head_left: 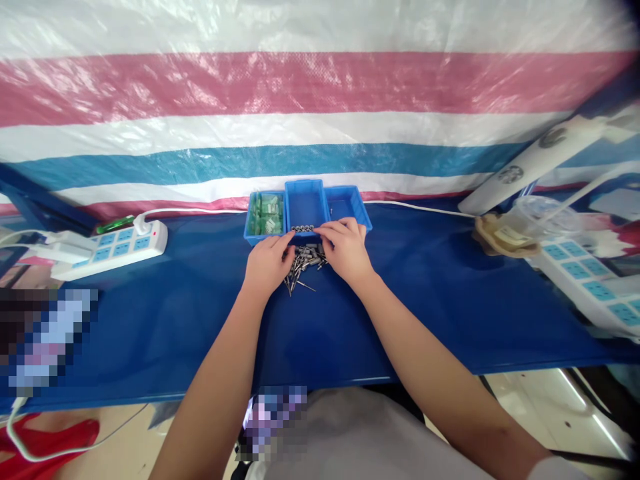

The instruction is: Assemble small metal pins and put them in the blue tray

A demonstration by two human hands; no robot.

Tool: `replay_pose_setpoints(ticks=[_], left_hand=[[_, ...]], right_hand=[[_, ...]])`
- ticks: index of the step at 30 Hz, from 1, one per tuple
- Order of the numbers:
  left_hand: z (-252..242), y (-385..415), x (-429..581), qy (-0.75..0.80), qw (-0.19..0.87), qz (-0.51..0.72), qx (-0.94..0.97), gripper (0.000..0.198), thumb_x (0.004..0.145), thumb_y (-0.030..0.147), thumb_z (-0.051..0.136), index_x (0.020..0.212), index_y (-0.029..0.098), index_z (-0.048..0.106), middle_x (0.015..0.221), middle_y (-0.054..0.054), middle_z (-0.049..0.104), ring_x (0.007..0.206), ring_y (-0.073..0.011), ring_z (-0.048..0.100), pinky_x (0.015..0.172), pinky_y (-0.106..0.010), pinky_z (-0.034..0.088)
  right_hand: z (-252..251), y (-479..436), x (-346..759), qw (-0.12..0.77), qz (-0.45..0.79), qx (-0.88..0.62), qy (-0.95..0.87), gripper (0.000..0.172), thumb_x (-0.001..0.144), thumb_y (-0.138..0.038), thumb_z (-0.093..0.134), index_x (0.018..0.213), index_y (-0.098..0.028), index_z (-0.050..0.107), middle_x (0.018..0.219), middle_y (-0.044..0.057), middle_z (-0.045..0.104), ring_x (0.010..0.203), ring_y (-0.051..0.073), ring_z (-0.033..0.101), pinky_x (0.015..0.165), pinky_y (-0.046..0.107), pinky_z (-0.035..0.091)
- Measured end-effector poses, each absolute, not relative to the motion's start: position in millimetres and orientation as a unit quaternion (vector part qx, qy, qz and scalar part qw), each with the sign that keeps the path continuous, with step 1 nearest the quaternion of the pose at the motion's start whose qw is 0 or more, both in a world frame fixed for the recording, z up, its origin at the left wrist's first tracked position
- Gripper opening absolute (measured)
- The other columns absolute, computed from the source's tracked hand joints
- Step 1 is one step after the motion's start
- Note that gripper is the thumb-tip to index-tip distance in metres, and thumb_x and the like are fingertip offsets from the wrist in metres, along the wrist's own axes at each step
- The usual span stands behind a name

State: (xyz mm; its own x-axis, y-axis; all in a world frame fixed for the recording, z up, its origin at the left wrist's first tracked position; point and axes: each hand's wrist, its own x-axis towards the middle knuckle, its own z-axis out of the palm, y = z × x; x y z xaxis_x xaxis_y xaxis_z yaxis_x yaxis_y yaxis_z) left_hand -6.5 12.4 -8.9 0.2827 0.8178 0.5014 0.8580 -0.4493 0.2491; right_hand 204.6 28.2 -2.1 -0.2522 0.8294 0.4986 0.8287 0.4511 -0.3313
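Observation:
A loose heap of small metal pins (303, 261) lies on the blue table cover in front of three blue bins. My left hand (267, 262) rests at the heap's left side, fingers curled and pinched on pins. My right hand (345, 248) sits at the heap's right, fingers bent and reaching left. Between both sets of fingertips runs a short row of metal pins (303, 229) lined up at the front edge of the middle blue bin (306, 200). The left bin (265, 215) holds pale green parts. The right bin (349, 203) looks empty.
A white power strip (114, 248) with blue sockets lies at the left, cable running behind. Another power strip (590, 280) lies at the right beside a clear plastic cup (531, 220) and a white device (540, 163). A striped tarp hangs behind.

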Motion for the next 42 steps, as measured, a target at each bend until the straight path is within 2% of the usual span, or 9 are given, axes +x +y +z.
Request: replay_pose_setpoints(ticks=[17, 29, 42], left_hand=[[-7.5, 13.9, -9.3, -0.525, 0.046, -0.314, -0.79, 0.033, 0.101, 0.028, 0.052, 0.127, 0.017, 0.069, 0.091, -0.009, 0.076, 0.088, -0.0222, 0.071, 0.083, -0.035, 0.054], [-10.2, 17.0, -14.8, -0.566, 0.118, -0.332, -0.745, 0.031, 0.102, 0.035, 0.053, 0.114, 0.018, 0.075, 0.084, -0.008, 0.075, 0.077, -0.0217, 0.069, 0.076, -0.035, 0.049], [-11.0, 17.1, -15.5, -0.562, 0.107, -0.332, -0.75, 0.029, 0.102, 0.034, 0.053, 0.114, 0.019, 0.074, 0.086, -0.008, 0.076, 0.078, -0.0225, 0.069, 0.078, -0.035, 0.05]], right_hand=[[-3.2, 28.7, 207.7, 0.305, 0.0, -0.52, -0.798, 0.041, 0.096, -0.01, 0.048, 0.123, -0.026, 0.074, 0.124, 0.007, 0.075, 0.111, 0.03, 0.052, 0.093, 0.048, 0.03], [-2.7, 26.9, 208.9, 0.305, -0.007, -0.519, -0.798, 0.035, 0.099, -0.015, 0.049, 0.12, -0.025, 0.075, 0.123, 0.006, 0.076, 0.11, 0.03, 0.053, 0.093, 0.046, 0.031], [-2.6, 28.5, 207.4, 0.321, -0.005, -0.517, -0.794, 0.031, 0.102, -0.019, 0.049, 0.118, -0.026, 0.075, 0.117, 0.006, 0.078, 0.112, 0.029, 0.056, 0.093, 0.045, 0.031]])
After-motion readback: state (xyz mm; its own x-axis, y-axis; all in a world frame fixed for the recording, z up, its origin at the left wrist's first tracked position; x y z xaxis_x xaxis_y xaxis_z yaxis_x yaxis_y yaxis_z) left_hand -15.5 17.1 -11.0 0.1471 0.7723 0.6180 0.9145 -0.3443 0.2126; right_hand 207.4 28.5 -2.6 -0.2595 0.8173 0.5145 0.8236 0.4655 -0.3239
